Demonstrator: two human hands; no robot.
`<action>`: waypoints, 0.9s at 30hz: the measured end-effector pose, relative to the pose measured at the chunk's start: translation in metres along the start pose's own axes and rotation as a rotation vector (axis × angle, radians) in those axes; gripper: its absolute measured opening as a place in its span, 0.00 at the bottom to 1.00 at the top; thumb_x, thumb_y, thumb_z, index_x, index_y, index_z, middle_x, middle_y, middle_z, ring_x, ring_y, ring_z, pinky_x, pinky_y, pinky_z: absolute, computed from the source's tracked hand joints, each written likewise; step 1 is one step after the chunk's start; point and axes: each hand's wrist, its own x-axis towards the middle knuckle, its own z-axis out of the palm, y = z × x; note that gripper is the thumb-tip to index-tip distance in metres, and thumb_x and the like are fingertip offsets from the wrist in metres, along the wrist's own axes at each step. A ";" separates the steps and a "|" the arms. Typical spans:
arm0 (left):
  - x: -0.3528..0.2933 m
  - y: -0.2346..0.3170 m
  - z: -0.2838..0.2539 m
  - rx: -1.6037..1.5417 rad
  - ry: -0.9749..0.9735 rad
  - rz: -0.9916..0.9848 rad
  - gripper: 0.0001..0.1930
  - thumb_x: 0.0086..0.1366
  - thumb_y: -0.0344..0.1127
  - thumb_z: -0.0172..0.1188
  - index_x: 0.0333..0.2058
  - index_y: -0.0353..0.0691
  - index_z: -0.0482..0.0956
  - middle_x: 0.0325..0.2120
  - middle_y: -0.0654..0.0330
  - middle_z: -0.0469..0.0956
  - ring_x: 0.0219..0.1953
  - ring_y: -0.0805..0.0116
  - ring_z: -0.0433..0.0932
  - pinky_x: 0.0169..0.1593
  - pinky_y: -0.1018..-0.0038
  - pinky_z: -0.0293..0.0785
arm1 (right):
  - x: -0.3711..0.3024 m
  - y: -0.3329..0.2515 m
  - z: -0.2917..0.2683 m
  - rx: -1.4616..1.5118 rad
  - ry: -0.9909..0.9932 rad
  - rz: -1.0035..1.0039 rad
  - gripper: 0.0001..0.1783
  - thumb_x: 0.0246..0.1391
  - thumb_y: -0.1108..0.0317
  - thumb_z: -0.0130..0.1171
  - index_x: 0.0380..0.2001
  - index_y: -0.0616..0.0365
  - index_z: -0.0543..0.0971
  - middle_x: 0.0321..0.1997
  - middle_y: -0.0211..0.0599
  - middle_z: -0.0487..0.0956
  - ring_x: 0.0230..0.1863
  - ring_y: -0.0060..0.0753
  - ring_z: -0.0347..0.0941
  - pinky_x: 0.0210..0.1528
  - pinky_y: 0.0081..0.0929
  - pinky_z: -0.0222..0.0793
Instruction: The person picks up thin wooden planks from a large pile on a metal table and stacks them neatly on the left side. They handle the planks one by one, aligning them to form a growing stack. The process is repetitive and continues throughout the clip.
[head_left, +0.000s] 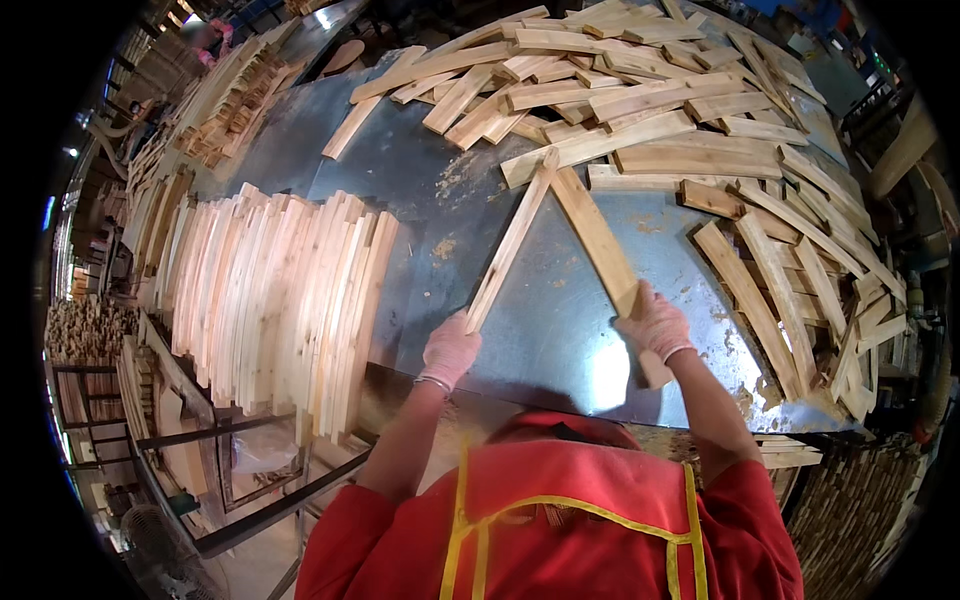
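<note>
My left hand [451, 350], in a pale pink work glove, is closed around the near end of a narrow wooden strip [512, 245]. The strip slants away from me over the metal table [425, 235]. My right hand [657, 322], gloved the same way, grips a wider wooden board [597, 232] near its lower end, and a short piece of it shows below the hand. The far ends of the two pieces come together at the edge of a loose heap of boards [640, 95].
To the left stands a row of wooden strips [275, 290] on edge, side by side. More boards [790, 280] lie crisscrossed along the right side. Sawdust patches dot the tabletop. A dark metal frame [270, 500] is at the lower left. Another person [207, 38] is at the far left.
</note>
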 end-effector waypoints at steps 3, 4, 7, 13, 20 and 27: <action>0.002 0.006 -0.021 -0.811 -0.416 -0.067 0.27 0.65 0.33 0.68 0.62 0.34 0.78 0.47 0.55 0.86 0.50 0.64 0.83 0.60 0.66 0.78 | -0.027 -0.011 0.035 0.063 0.242 -0.243 0.49 0.49 0.40 0.74 0.70 0.49 0.70 0.60 0.54 0.81 0.58 0.58 0.81 0.61 0.48 0.78; -0.003 0.028 -0.024 -0.985 -0.457 -0.055 0.26 0.66 0.31 0.66 0.62 0.33 0.77 0.48 0.56 0.85 0.49 0.65 0.83 0.60 0.68 0.78 | -0.038 -0.020 0.046 0.044 0.354 -0.319 0.47 0.49 0.41 0.74 0.69 0.51 0.71 0.60 0.55 0.80 0.59 0.59 0.80 0.62 0.49 0.77; -0.014 0.084 -0.019 -1.307 -0.532 0.013 0.24 0.71 0.28 0.61 0.65 0.32 0.74 0.51 0.58 0.82 0.50 0.69 0.82 0.61 0.71 0.77 | -0.085 -0.056 0.050 1.107 -0.221 -0.269 0.64 0.52 0.49 0.81 0.80 0.63 0.54 0.76 0.58 0.68 0.78 0.50 0.64 0.76 0.39 0.63; -0.012 0.184 -0.004 -0.807 -0.677 0.423 0.31 0.76 0.37 0.61 0.72 0.32 0.67 0.64 0.56 0.76 0.67 0.65 0.73 0.71 0.71 0.67 | -0.106 -0.057 0.023 1.605 0.010 -0.231 0.57 0.51 0.66 0.74 0.80 0.57 0.54 0.67 0.44 0.71 0.64 0.36 0.68 0.67 0.34 0.69; 0.007 0.157 0.122 0.166 0.095 0.508 0.41 0.60 0.53 0.72 0.67 0.37 0.70 0.64 0.45 0.71 0.67 0.42 0.70 0.69 0.51 0.68 | -0.108 0.074 0.023 1.676 0.147 0.126 0.54 0.50 0.69 0.68 0.79 0.55 0.56 0.57 0.47 0.78 0.54 0.40 0.77 0.56 0.36 0.78; -0.014 0.198 0.165 0.488 0.213 0.324 0.54 0.57 0.63 0.71 0.72 0.36 0.60 0.69 0.41 0.62 0.71 0.37 0.62 0.73 0.45 0.61 | 0.039 0.234 -0.178 1.164 0.625 -0.125 0.62 0.56 0.48 0.72 0.81 0.67 0.49 0.71 0.62 0.72 0.57 0.46 0.79 0.60 0.41 0.75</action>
